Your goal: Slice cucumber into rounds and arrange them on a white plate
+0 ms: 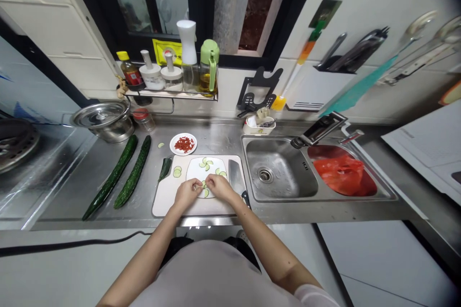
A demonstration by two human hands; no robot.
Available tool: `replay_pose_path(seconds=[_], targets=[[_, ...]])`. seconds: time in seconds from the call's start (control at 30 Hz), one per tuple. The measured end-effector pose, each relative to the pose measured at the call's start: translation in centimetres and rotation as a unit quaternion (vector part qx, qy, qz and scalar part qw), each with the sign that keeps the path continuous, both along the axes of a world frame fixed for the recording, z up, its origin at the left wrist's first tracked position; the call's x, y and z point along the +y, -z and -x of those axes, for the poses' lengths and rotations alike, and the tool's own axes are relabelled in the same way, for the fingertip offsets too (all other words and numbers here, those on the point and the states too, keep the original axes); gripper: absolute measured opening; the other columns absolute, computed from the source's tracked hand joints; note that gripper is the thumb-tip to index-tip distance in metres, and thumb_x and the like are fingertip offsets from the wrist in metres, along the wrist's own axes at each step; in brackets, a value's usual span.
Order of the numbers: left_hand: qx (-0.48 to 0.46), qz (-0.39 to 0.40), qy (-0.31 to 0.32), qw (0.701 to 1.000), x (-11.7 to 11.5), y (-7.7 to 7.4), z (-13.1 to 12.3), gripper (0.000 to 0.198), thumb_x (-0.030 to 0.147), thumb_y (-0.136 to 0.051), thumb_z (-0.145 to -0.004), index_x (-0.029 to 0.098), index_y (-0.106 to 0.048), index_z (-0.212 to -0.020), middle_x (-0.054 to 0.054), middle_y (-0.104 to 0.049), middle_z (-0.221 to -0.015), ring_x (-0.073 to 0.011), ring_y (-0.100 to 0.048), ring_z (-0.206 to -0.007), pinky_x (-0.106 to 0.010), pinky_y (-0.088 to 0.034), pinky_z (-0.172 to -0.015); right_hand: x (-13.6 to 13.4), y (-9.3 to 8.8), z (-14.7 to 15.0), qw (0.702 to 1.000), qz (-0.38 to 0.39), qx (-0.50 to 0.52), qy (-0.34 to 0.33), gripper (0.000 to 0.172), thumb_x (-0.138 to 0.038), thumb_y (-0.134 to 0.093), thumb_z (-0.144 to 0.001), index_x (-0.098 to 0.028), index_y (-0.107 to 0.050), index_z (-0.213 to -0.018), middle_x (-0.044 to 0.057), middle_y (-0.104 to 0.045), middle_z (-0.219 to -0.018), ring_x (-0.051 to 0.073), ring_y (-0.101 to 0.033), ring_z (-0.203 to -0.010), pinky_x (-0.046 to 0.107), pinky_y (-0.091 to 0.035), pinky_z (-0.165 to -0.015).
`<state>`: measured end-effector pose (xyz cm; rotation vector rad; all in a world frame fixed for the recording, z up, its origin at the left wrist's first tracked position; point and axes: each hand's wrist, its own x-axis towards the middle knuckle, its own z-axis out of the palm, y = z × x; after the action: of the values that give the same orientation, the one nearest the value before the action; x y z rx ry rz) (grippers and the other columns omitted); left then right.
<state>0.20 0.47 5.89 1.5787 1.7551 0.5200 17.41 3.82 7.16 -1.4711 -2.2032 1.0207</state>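
Both my hands meet over the near edge of a white plate (196,171) that lies on a white cutting board (165,196). My left hand (187,193) is closed in a pinch at a cucumber slice (206,192). My right hand (219,186) is closed beside it, fingertips touching the same spot. Several thin cucumber slices (207,163) lie along the plate's far rim, and two more slices (176,171) rest on the board beside a cucumber end piece (165,168). A cleaver (236,177) lies flat on the board's right side.
Two whole cucumbers (122,175) lie left of the board. A small dish of red bits (183,144) sits behind it. A steel pot (104,120) and stove are at the left. The sink (277,172) and a basin with a red bag (342,172) are right.
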Motion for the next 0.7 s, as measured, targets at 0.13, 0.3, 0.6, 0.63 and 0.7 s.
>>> replay_pose_path(seconds=[0.13, 0.3, 0.6, 0.63, 0.7], targets=[[0.030, 0.010, 0.018, 0.999, 0.0, 0.1, -0.4, 0.015, 0.025, -0.060, -0.075, 0.021, -0.070, -0.086, -0.002, -0.068, -0.078, -0.0158, -0.058, -0.072, -0.024, -0.036, -0.064, -0.1, 0.3, 0.1, 1.000, 0.008, -0.026, 0.003, 0.014, -0.017, -0.051, -0.083, -0.017, -0.065, -0.085, 0.002, -0.064, -0.077, 0.012, -0.053, -0.071, 0.021, -0.032, -0.062], [0.067, 0.014, 0.040, 0.997, -0.1, 0.3, -0.8, 0.016, 0.023, -0.057, -0.077, 0.022, -0.069, -0.088, -0.003, -0.070, -0.087, -0.0188, -0.060, -0.082, -0.026, -0.038, -0.069, -0.2, 0.5, 0.3, 0.999, 0.021, -0.047, 0.005, 0.015, -0.016, -0.050, -0.084, -0.017, -0.065, -0.085, 0.002, -0.064, -0.081, 0.012, -0.052, -0.073, 0.021, -0.031, -0.063], [0.126, -0.010, 0.067, 0.990, 0.0, 0.9, -1.1, 0.019, 0.022, -0.053, -0.080, 0.022, -0.069, -0.091, -0.005, -0.068, -0.094, -0.0221, -0.056, -0.096, -0.030, -0.038, -0.083, -0.1, 1.2, 0.5, 0.993, 0.010, -0.120, -0.006, 0.017, -0.019, -0.047, -0.088, -0.017, -0.064, -0.089, 0.005, -0.064, -0.090, 0.014, -0.054, -0.081, 0.023, -0.032, -0.066], [0.129, -0.013, 0.066, 0.989, 0.0, 0.9, -1.1, 0.019, 0.022, -0.054, -0.080, 0.021, -0.069, -0.091, -0.006, -0.067, -0.096, -0.0227, -0.055, -0.098, -0.031, -0.038, -0.084, -0.1, 1.2, 0.5, 0.991, 0.007, -0.131, -0.009, 0.018, -0.019, -0.046, -0.089, -0.017, -0.064, -0.090, 0.006, -0.064, -0.091, 0.014, -0.054, -0.082, 0.023, -0.032, -0.066], [0.135, -0.017, 0.064, 0.989, 0.0, 0.9, -1.1, 0.018, 0.024, -0.056, -0.079, 0.021, -0.070, -0.091, -0.008, -0.065, -0.099, -0.0238, -0.053, -0.102, -0.031, -0.037, -0.085, -0.1, 1.3, 0.6, 0.988, -0.002, -0.153, -0.017, 0.020, -0.020, -0.044, -0.090, -0.017, -0.064, -0.092, 0.006, -0.064, -0.092, 0.015, -0.054, -0.084, 0.024, -0.032, -0.067]])
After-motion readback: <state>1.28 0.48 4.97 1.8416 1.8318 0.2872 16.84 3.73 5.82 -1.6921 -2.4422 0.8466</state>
